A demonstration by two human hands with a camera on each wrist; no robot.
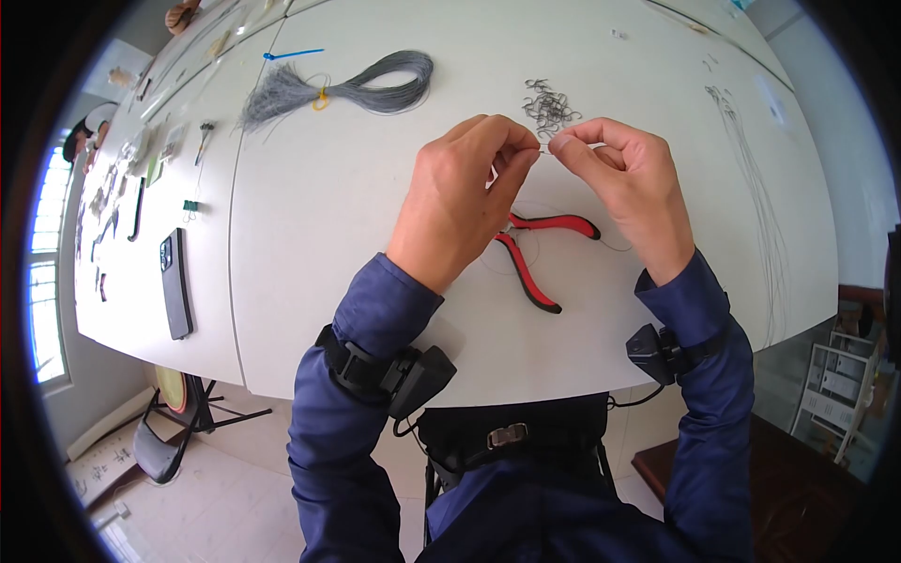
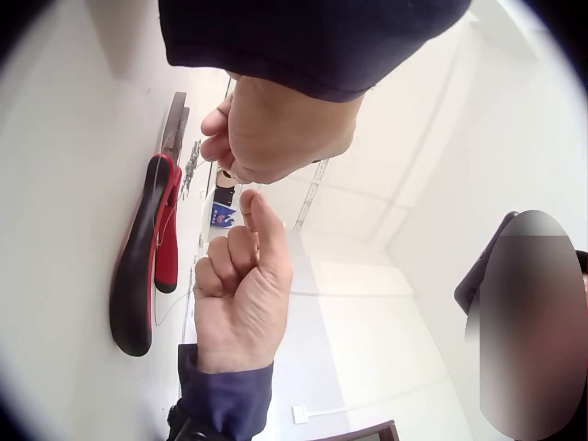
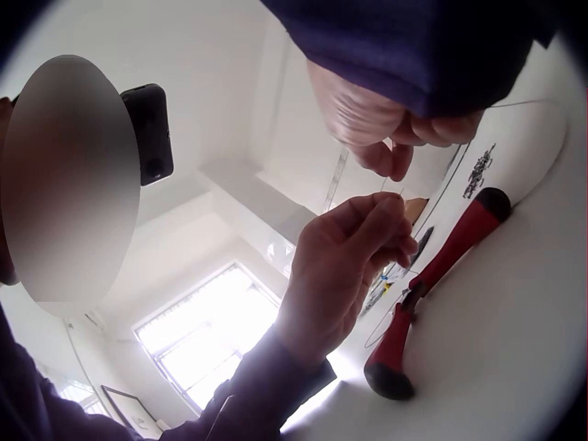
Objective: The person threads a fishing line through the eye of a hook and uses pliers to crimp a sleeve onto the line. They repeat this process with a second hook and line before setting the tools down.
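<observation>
Above the table my left hand point(image 1: 466, 192) and right hand point(image 1: 633, 183) meet at their fingertips. The left thumb and forefinger pinch a small thin dark piece point(image 1: 542, 150), mostly hidden by the fingers; it resembles a hook shank. At its other end the right thumb and forefinger pinch a fine line, barely visible. Loose thin line point(image 3: 562, 138) curves from the hands over the table. Below them lie red-and-black pliers point(image 1: 530, 272), handles spread, their jaws hidden under the left hand in the head view. Just beyond the fingertips is a pile of small dark hooks point(image 1: 552, 108).
A grey bundle of line point(image 1: 380, 84) with a yellow tie lies at the back left, beside a blue cable tie point(image 1: 294, 53). Long lines with hooks point(image 1: 746, 169) stretch along the right. A phone point(image 1: 175, 284) and a green binder clip point(image 1: 190, 208) are on the left.
</observation>
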